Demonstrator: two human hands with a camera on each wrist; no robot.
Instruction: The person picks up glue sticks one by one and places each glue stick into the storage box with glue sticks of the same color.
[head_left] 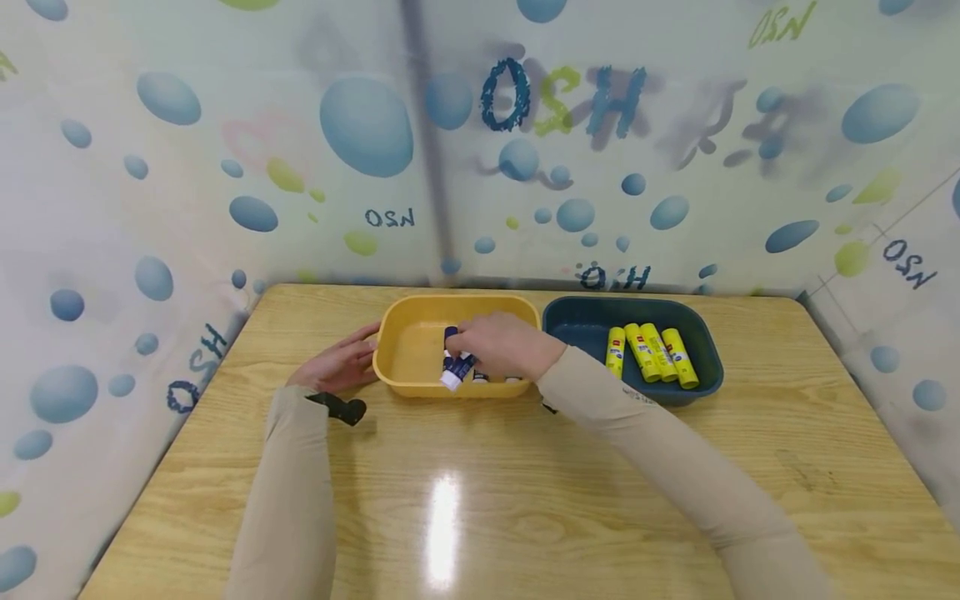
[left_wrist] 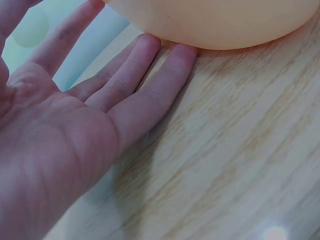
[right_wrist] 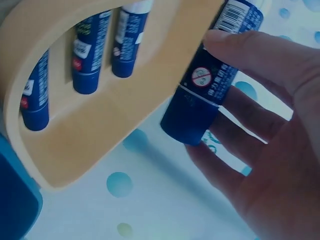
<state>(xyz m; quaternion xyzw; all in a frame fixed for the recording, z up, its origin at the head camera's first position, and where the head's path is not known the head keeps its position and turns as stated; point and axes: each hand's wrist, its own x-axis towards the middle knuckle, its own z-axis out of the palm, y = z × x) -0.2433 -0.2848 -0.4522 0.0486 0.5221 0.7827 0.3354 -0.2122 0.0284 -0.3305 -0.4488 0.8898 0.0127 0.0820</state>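
Note:
My right hand [head_left: 513,344] pinches a blue glue stick [right_wrist: 205,95] with a white end above the yellow bin [head_left: 408,388]. The right wrist view shows its thumb on the barrel and the other fingers behind. Three more blue glue sticks lie in the bin, one of them a glue stick [right_wrist: 91,57] near the middle; the hand partly covers them in the head view. At the bin's left end, my left hand [head_left: 337,364] rests with fingers extended. Its fingertips [left_wrist: 181,56] touch or nearly touch the outer wall low down, by the tabletop.
A dark blue bin [head_left: 708,379] stands just right of the yellow one, with several yellow glue sticks [head_left: 678,358] lying in it. Both bins are near the back edge of the wooden table [head_left: 555,500]. A patterned sheet [head_left: 480,192] hangs behind.

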